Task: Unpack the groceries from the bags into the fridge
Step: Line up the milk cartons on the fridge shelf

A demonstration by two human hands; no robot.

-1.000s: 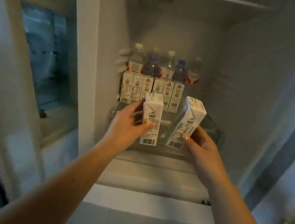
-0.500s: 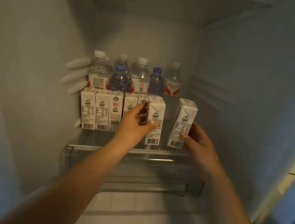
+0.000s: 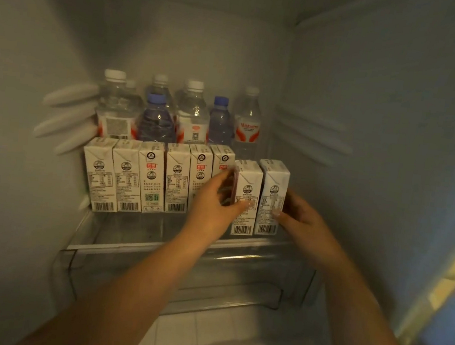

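Inside the fridge, my left hand (image 3: 214, 205) grips a white milk carton (image 3: 246, 200) by its sides, upright on the glass shelf (image 3: 134, 235). My right hand (image 3: 300, 223) holds a second white carton (image 3: 273, 194) just to its right, also upright. Both cartons stand at the right end of a row of several matching milk cartons (image 3: 135, 178). My left hand covers the lower part of the carton next to them.
Several water bottles (image 3: 193, 114) with white and blue caps stand behind the cartons. White shelf rails (image 3: 68, 114) jut from the left wall. A clear drawer (image 3: 180, 280) sits under the shelf. The fridge's right wall (image 3: 364, 159) is close to my right hand.
Both hands have carried their cartons deeper into the fridge and down onto the shelf beside the row. The right carton went from tilted to upright. The camera moved closer.
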